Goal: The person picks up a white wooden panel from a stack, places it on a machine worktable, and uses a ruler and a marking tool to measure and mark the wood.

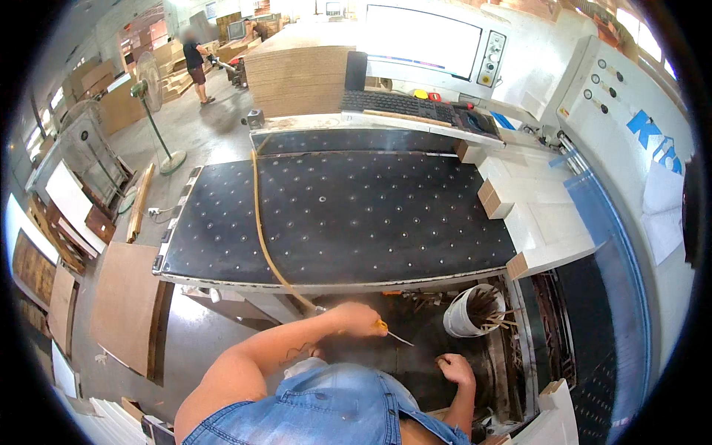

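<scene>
My left hand (361, 319) is wrapped round an air blow gun (381, 326) with a yellow body. Its thin metal nozzle (400, 339) points right and downward, over the dark floor in front of the table. A tan air hose (261, 230) runs across the black table top (356, 215) and over its near edge to the gun. Further right, my right hand (457, 368) hangs low with its fingers curled in; whatever may be inside them is hidden. Just beyond that hand stands a white bucket (463, 317) filled with thin strips.
White blocks with wood-coloured ends (530, 196) line the table's right side, beside a large white machine (623, 96). A keyboard (400, 105) and monitor (423, 41) are at the back. Stacked boards (297, 81), a standing fan (152, 111) and another person (196, 63) are farther off.
</scene>
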{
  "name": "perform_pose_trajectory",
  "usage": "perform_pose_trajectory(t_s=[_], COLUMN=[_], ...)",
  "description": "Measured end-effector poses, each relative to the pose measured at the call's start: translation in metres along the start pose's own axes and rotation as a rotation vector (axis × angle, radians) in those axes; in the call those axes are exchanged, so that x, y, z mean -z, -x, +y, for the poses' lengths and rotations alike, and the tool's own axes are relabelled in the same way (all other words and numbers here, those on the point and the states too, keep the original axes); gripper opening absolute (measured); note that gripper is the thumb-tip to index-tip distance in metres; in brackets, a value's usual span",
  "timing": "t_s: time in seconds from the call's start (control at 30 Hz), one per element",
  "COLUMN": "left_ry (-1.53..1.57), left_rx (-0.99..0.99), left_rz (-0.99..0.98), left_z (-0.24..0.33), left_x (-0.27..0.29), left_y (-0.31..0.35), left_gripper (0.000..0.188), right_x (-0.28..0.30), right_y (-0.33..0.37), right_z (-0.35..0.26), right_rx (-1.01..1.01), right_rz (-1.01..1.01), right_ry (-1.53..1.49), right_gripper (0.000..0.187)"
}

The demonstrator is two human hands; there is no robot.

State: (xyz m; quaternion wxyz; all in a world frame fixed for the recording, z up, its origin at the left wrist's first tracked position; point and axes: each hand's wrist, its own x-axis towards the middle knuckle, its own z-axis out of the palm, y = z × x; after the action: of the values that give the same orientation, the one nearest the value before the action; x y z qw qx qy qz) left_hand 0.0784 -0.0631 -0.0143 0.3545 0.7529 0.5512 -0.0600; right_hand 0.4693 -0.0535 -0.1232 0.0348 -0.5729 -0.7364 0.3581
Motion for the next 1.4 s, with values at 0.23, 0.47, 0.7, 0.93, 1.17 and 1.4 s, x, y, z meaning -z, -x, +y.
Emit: perform_pose_trajectory(t_s=[0.23, 0.47, 0.7, 0.93, 1.17, 1.4], left_ry=[0.052, 0.026, -0.003, -0.151, -0.211, -0.253], left_rx=[-0.100, -0.242, -0.427, -0.226, 0.096, 0.163], left_rz=[-0.007, -0.043, -0.200, 0.267, 0.844, 0.784], left_z=[-0.009, -0.004, -0.017, -0.023, -0.080, -0.053], left_x=[0.012, 0.074, 0.099, 0.201, 0.304, 0.275], left_y=[-0.007, 0.012, 0.013, -0.013, -0.070, -0.063], left_gripper=[0.060, 0.060, 0.060, 0.039, 0.036, 0.036], right_x=[0.028, 0.027, 0.006, 0.010, -0.020, -0.027], right_y=[-0.003, -0.026, -0.043, -0.034, -0.043, -0.048], right_z=[-0.049, -0.058, -0.063, -0.107, -0.118, -0.074], right_rx=[-0.042, -0.355, -0.288, -0.328, -0.340, -0.407], right_rz=[0.158, 0.351, 0.564, 0.740, 0.589, 0.494], right_ry=[-0.154, -0.779, -1.062, -1.238, -1.263, -1.205], right_gripper=[0.041, 0.046, 0.034, 0.036, 0.033, 0.030])
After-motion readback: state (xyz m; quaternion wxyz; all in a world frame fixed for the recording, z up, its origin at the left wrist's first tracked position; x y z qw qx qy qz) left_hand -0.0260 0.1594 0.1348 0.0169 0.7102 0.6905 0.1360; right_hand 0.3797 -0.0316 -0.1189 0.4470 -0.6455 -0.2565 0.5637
